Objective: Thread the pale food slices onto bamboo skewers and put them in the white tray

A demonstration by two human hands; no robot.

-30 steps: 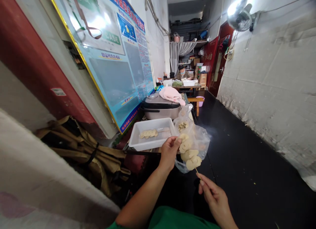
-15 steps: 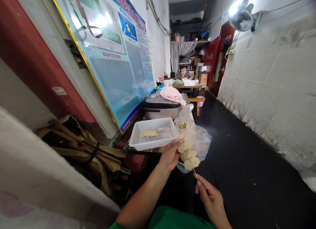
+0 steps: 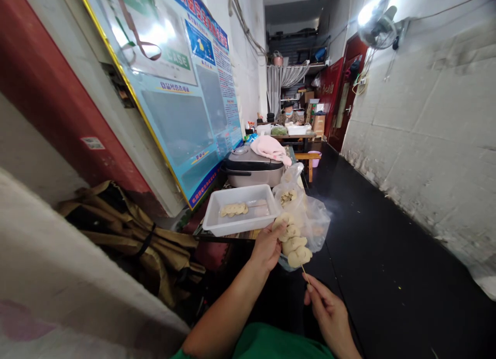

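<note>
Right hand (image 3: 329,310) with skewer (image 3: 294,244) edged closer, tray (image 3: 211,220) holding dough (image 3: 233,209), bag (image 3: 316,219) holding pieces (image 3: 287,196)

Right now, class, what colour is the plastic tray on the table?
White. The tray shows best in the head view.

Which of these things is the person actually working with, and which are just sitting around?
In use: left hand pinching the food pieces, right hand holding the skewer stick, plastic bag, white tray.
Lying about: rice cooker, pink cloth, wall poster, brown bag, fan.

Left hand (image 3: 266,245) above right hand (image 3: 329,311)
</note>
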